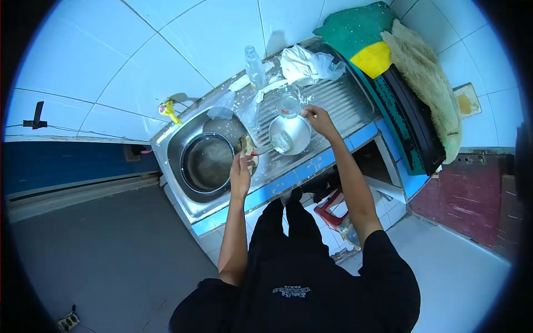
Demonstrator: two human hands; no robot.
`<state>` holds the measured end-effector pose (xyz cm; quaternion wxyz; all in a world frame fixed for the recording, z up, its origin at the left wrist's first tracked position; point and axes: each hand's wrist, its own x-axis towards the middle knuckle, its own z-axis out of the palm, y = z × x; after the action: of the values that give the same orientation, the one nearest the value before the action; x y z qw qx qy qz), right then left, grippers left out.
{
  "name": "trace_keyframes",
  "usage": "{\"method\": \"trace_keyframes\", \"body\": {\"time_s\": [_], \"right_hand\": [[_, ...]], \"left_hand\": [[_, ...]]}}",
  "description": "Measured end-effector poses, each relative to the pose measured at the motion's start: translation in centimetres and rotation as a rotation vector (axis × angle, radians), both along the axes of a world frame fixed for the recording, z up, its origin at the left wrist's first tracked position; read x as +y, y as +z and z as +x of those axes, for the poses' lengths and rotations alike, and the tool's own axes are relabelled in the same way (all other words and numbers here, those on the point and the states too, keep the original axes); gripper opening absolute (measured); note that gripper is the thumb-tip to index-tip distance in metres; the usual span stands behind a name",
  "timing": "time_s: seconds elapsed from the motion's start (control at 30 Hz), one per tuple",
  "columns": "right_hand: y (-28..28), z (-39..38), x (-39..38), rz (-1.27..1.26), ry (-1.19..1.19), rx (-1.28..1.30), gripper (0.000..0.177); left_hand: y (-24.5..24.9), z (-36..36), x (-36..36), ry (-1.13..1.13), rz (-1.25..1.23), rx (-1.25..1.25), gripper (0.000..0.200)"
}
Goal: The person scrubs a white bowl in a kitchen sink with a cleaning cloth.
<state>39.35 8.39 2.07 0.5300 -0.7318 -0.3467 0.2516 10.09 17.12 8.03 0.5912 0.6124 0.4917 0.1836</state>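
Note:
My left hand (240,173) is closed round the red handle of a utensil (266,149) at the sink's right edge. The utensil's pale end, with whitish stuff on it, lies over a white bowl (300,134) on the ridged drainboard. At the bowl's upper right rim is my right hand (319,121), its fingers pinched on the rim. A clear glass jar (288,105) stands just behind the bowl. In the sink sits a dark round basin (207,162) of cloudy water, with a brownish thing (248,145) beside it, partly hidden by my left hand.
Behind are a clear bottle (255,67) and white plastic bags (303,65). A yellow tap (170,111) is at the sink's back left. On the right stands a dark green case (408,119) with green cloth (355,26) on top. A red stool (331,211) is below the counter.

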Motion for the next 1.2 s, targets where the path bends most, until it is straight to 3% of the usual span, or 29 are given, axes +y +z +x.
{"method": "trace_keyframes", "body": {"time_s": [0.07, 0.13, 0.3, 0.47, 0.63, 0.83, 0.97, 1.13, 1.2], "right_hand": [[-0.7, 0.6, 1.2, -0.036, -0.007, 0.065, 0.019], [-1.4, 1.9, 2.9, -0.084, 0.223, 0.131, 0.022], [-4.4, 1.8, 7.5, 0.039, 0.253, 0.351, 0.024], [-5.0, 0.9, 9.2, -0.071, 0.323, 0.418, 0.025], [-5.1, 0.4, 8.8, -0.002, 0.284, 0.495, 0.023], [-5.6, 0.2, 7.8, -0.055, 0.291, 0.314, 0.024], [-5.6, -0.4, 6.6, -0.113, 0.114, 0.136, 0.054], [-5.5, -0.1, 4.5, -0.111, 0.044, 0.121, 0.05], [-4.6, 0.0, 3.0, -0.21, 0.032, -0.008, 0.041]], "left_hand": [[-0.2, 0.0, 0.1, -0.015, -0.047, -0.003, 0.047], [-0.8, 0.3, -0.3, -0.064, -0.036, -0.037, 0.056], [-2.1, 0.7, -0.4, -0.108, -0.017, -0.054, 0.061], [-1.6, 1.8, -0.6, -0.101, -0.106, -0.051, 0.057], [-2.0, 3.2, -1.0, 0.003, -0.246, -0.118, 0.047], [-3.5, 5.0, -0.9, 0.027, -0.114, -0.081, 0.042], [-2.8, 5.9, -0.4, -0.034, 0.055, -0.006, 0.043], [-3.0, 6.3, 0.0, -0.096, 0.125, 0.027, 0.047], [-2.8, 6.2, 0.2, -0.121, 0.14, 0.043, 0.046]]}}
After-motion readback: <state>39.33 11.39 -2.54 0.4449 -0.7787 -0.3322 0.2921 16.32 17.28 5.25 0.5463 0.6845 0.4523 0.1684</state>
